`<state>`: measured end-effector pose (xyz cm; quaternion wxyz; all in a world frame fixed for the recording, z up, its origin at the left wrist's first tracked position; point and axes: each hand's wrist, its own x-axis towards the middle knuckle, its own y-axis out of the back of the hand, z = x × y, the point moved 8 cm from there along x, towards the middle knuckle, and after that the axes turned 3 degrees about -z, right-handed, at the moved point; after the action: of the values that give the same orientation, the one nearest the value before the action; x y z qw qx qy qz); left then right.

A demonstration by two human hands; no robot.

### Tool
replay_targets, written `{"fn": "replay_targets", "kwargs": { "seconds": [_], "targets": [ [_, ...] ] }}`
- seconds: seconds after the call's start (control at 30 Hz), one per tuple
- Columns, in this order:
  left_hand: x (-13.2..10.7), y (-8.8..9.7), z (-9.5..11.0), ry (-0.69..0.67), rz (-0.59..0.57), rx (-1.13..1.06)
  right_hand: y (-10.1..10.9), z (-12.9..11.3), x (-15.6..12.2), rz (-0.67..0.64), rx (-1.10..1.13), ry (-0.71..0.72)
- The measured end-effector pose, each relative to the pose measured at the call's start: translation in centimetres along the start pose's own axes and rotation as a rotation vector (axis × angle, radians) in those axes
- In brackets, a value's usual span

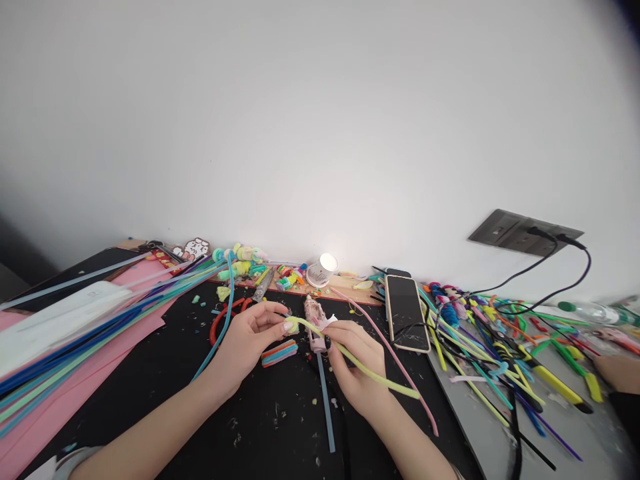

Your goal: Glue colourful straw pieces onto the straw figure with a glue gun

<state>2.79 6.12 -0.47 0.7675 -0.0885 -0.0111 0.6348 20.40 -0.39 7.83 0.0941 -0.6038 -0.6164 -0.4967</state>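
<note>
A pale yellow pipe cleaner (pixel 377 379) runs between my two hands above the black mat. My left hand (pixel 253 337) pinches its curled end between thumb and fingertips. Further along, my right hand (pixel 357 360) grips the same pipe cleaner, and its free end sticks out to the lower right. Just behind my hands lies a pinkish tube-shaped item (pixel 315 317), partly covered by my right fingers. A small bundle of orange and blue pipe cleaner pieces (pixel 279 353) rests beside my left hand. Under the hands, a blue strip (pixel 326 407) points toward me.
Red-handled scissors (pixel 217 327) lie left. A lit white cup-shaped lamp (pixel 323 269) stands by the wall. A phone (pixel 406 313) rests right, near piled pipe cleaners (pixel 475 353) and yellow-black pliers (pixel 555 383). Another person's hand (pixel 617 373) is at far right. Pink sheets (pixel 135 333) lie left.
</note>
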Motion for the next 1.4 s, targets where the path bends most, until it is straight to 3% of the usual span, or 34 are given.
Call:
{"fn": "replay_targets", "kwargs": {
  "seconds": [0.43, 0.77, 1.4],
  "targets": [
    [-0.1, 0.6, -0.1, 0.002, 0.071, -0.082, -1.9, -0.3, -0.7, -0.176, -0.018, 0.12],
    [-0.1, 0.0, -0.3, 0.019, 0.023, -0.141, -3.4, -0.4, -1.3, -0.296, -0.08, 0.132],
    [-0.8, -1.3, -0.3, 0.026, -0.029, -0.164, -4.4, -1.2, -1.6, -0.347, -0.133, 0.186]
  ]
}}
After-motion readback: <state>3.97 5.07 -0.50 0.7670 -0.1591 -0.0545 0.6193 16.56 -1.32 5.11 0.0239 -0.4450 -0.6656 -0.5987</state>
